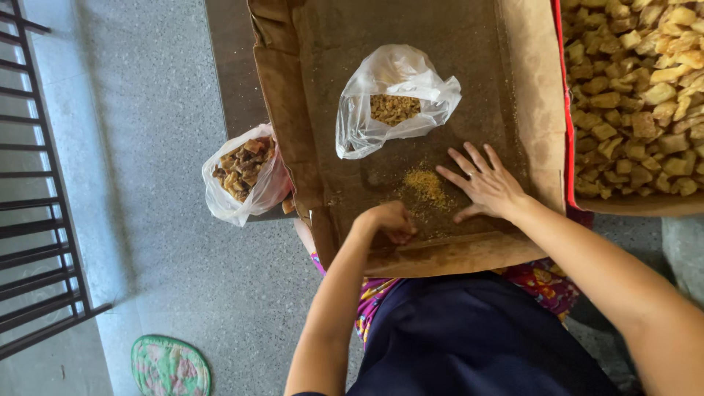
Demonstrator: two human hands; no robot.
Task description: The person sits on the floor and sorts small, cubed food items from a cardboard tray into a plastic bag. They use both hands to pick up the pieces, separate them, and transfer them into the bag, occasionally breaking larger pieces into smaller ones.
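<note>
A flattened brown cardboard box (440,44) lies in front of me, resting on my lap. A small heap of yellow-brown crumbs (427,188) sits near its front edge. My right hand (484,183) lies flat on the cardboard, fingers spread, just right of the crumbs. My left hand (389,220) is curled with its fingertips together at the crumbs' near edge; what it pinches is hidden. Behind the crumbs, an open clear plastic bag (396,95) holds more crumbs.
A second plastic bag (246,172) with dark brown pieces stands on the floor at the left. A box of pale yellow chunks (638,95) fills the upper right. A black metal railing (33,183) runs along the left; a green patterned mat (170,365) lies on the grey floor.
</note>
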